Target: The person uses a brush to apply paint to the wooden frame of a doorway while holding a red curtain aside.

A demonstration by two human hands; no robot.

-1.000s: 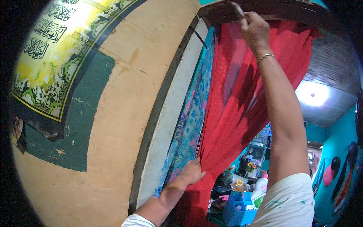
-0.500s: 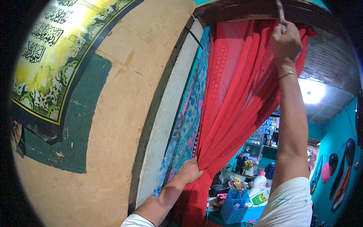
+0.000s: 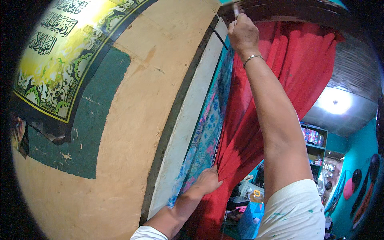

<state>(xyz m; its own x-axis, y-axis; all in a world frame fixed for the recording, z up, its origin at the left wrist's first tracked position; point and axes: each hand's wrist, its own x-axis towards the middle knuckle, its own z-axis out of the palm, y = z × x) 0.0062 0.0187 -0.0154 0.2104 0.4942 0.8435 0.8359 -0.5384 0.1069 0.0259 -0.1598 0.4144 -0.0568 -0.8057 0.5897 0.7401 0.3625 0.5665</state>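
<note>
Raised at the top of the doorway, my right hand (image 3: 245,34) is closed round a paintbrush (image 3: 236,9) whose upper end is at the dark brown beam (image 3: 276,11). The bristles are hard to make out. Lower down, my left hand (image 3: 208,181) grips the edge of a red curtain (image 3: 308,60) and bunches it toward the left door post. The curtain hangs from below the beam and passes behind my right forearm. A blue flowered cloth (image 3: 208,140) hangs just left of the curtain, beside the pale door frame (image 3: 182,120).
A tan wall (image 3: 132,120) on the left carries a yellow-green banner (image 3: 52,80) and a dark green patch (image 3: 90,128). Through the doorway are a blue basket (image 3: 250,222), shelves (image 3: 316,146), a ceiling lamp (image 3: 335,101) and things hanging on the turquoise wall (image 3: 360,140).
My right hand has moved left along the beam with the paintbrush, to the door's left corner. My left hand keeps its hold on the curtain. The view has shifted slightly.
</note>
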